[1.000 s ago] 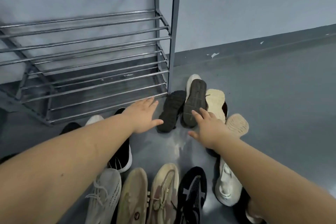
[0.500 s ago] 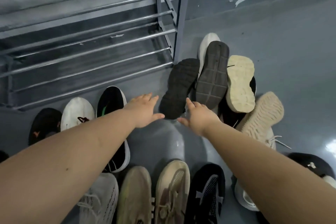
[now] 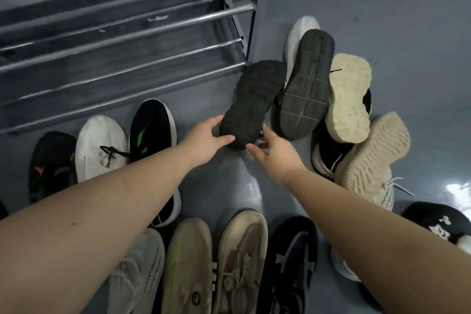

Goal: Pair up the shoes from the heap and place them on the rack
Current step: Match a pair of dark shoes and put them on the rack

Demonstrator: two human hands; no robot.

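Step in hand: picking a first shoe out of the heap. The left hand (image 3: 207,140) touches the near end of the black shoe (image 3: 252,102), which lies sole up on the floor (image 3: 229,186); its thumb presses the sole's near edge, the other fingers (image 3: 216,120) curl along the left side. A full grip cannot be confirmed. The right hand (image 3: 274,154) sits just right of the same end, fingers spread and relaxed, index tip touching or nearly touching the shoe, holding nothing.

The shoe's far end, away from the fingers, lies by the rack (image 3: 127,41) post. Just beyond the right hand's fingers lies a dark grey sole (image 3: 305,84), also upturned, overlapping a white shoe (image 3: 300,33). The rack's bars carry no shoes in view.

Next move, as a judgement: close both hands on the black shoe, lift and turn it, then look for its mate; that dark grey sole has a different tread, so probably no match.

Against the frame half a second back: both hands were short of the shoe with fingers extended; they have since reached it, and the view has dipped closer to the floor.
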